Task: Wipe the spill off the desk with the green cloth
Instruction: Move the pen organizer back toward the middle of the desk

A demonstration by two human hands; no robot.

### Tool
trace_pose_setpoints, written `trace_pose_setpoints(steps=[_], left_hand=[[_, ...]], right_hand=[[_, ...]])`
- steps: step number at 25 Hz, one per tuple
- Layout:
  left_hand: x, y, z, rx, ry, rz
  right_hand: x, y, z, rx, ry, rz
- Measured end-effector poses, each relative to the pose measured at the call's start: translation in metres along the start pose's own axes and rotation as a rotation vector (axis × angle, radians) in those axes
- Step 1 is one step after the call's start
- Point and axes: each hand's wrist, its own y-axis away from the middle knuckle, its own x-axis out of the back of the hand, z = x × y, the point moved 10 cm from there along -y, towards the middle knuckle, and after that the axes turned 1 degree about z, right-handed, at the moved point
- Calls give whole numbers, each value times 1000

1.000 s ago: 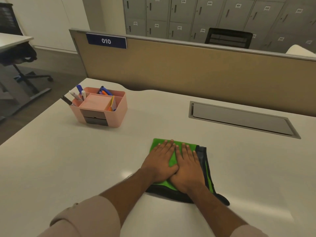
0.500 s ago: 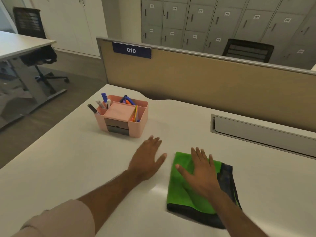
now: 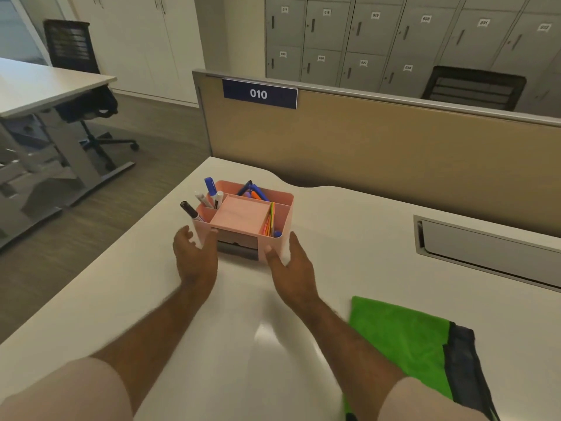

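A pink desk organiser [image 3: 249, 220] is being taken as the landmark on the pale tabletop [image 3: 106, 287]. The left hand [image 3: 194, 256] is being held at the organiser's near left corner and the right hand [image 3: 291, 262] at its near right corner, each grip spread with the fingers apart and nothing enclosed; whether the palms are being pressed against the walls cannot be told, since both hands are blurred. The green cloth [image 3: 397, 332] is being left flat on the tabletop, well to the near right of the organiser, beside the right forearm and touched by neither hand. No spill is being shown clearly; only a glossy patch is being seen on the near side of the organiser, between the forearms. The step in hand is being judged as the clearing of the organiser from the area to be wiped. Several risks are being noted: the loosely standing markers [image 3: 209, 197], leaning out of the organiser's far left compartment, could be tipped out if the organiser is being lifted unevenly or slid abruptly; the small front drawer [image 3: 238, 249] could be slid open by a forward tilt; and any liquid beneath could be smeared by dragging.
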Motion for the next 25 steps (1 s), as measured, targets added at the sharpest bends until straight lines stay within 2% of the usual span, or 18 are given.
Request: trace_pose_setpoints(steps=[3,5,10,14,19,25], left_hand=[[-17,-22,5,58,82,-146],[-23,-30,3,133,107,-180],[-27,-42,-6,269,123,-180],[-32,-40,4,249,149,-156],[-89,-22,49,158,149,-259],[-199,43,85,126,152,-507]], right_hand=[[-18,-14,-6,-86,-84,28],[-19,-22,-5,-124,-141,71],[-24,-32,3,-184,-148,81],[-12,-39,-1,-163,-173,90],[58,-56,-1,-95,-232,171],[174,-71,35,-118,-265,303]])
